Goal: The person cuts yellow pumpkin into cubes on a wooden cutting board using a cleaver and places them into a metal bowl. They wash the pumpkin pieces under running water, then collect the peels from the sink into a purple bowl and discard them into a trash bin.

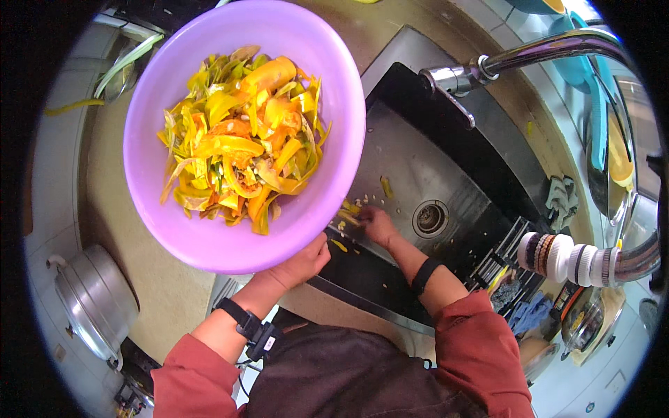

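Note:
My left hand (308,258) grips the near rim of a purple plastic bowl (345,130), which is tilted and raised beside the sink. Part of that hand is hidden beneath the bowl. Heaped inside are pumpkin peelings (209,109), orange pulp (230,128) and pale seeds. Down in the dark metal sink (407,151), my right hand (379,227) is blurred, its fingers closed around strips of pumpkin peel (349,217). Loose seeds (366,198) and another peel scrap (387,186) lie near it on the sink floor, left of the drain (430,218).
A chrome faucet (454,78) reaches over the sink from the upper right. Beside the sink's right end is a white-ringed pipe fitting (564,258). A rag (562,201) lies on the back ledge. At left, a large aluminium pot (99,298) stands by the beige countertop (157,292).

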The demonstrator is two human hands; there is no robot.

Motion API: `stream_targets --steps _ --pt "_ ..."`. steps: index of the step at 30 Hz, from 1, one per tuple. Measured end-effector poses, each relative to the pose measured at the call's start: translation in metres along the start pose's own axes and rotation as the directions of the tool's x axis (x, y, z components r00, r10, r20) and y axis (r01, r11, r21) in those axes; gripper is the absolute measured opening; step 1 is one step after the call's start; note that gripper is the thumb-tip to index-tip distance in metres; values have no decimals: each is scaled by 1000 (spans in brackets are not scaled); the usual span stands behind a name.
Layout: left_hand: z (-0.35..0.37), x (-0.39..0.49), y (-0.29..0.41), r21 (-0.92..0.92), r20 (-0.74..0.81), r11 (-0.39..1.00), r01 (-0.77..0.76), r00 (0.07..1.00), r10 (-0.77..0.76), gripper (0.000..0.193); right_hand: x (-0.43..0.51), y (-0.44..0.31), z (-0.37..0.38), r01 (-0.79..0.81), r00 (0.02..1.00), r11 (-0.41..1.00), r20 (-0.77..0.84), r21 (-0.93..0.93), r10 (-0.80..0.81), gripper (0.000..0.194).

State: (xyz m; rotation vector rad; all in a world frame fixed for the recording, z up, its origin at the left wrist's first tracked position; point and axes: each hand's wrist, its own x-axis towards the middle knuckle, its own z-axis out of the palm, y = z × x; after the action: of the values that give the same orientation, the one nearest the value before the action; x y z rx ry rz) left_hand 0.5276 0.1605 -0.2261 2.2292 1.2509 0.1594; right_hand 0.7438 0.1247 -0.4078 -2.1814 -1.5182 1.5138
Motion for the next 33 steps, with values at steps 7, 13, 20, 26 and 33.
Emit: stream_targets --steps 7,13,20,26,33 --pt "0 1 -1 -23 15 1000 -1 1000 1 8 -4 14 -40 -218 935 976 -287 -2 208 26" --pt "-1 1 -1 9 -22 1000 -5 1000 5 8 10 -38 28 303 953 941 28 -150 -303 41" --pt "-1 1 0 -18 -5 1000 7 1000 -7 8 34 -29 -37 74 920 986 -371 -148 -125 33" --pt "-2 2 1 -33 17 999 27 1000 -27 9 19 -55 34 388 920 910 122 -147 -372 32" --pt "-4 6 2 -8 -31 998 -61 998 61 11 5 12 -58 22 667 977 -725 -214 -173 34"
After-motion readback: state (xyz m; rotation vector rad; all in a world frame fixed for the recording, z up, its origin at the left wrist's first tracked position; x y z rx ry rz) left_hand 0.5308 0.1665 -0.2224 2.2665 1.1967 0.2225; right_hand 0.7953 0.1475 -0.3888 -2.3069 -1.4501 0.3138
